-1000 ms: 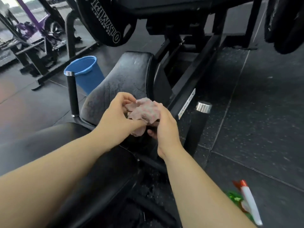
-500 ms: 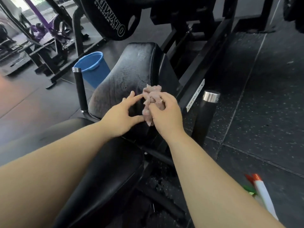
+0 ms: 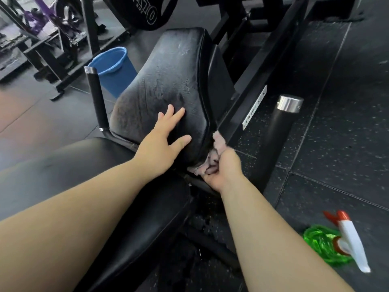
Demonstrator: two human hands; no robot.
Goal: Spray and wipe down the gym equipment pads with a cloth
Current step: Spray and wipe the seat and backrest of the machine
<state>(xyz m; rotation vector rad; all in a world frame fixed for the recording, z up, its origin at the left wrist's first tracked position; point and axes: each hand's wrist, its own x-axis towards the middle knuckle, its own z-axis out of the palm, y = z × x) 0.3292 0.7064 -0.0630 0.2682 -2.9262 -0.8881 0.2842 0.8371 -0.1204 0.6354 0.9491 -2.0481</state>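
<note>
Now the right hand (image 3: 224, 168) clenches the bunched pink cloth (image 3: 212, 153) against the near right edge of the back pad (image 3: 168, 81). Flat on the pad's lower face, the left hand (image 3: 163, 140) lies released, fingers spread. Most of the pad's surface above the hands is bare. On the floor (image 3: 336, 123) to the right lies the green spray bottle (image 3: 328, 245), well apart from both hands.

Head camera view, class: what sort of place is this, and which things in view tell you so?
Most likely a gym. A large black weight plate hangs on a machine, a padded black seat pad sits on a steel frame, and speckled rubber floor tiles cover the ground.
</note>
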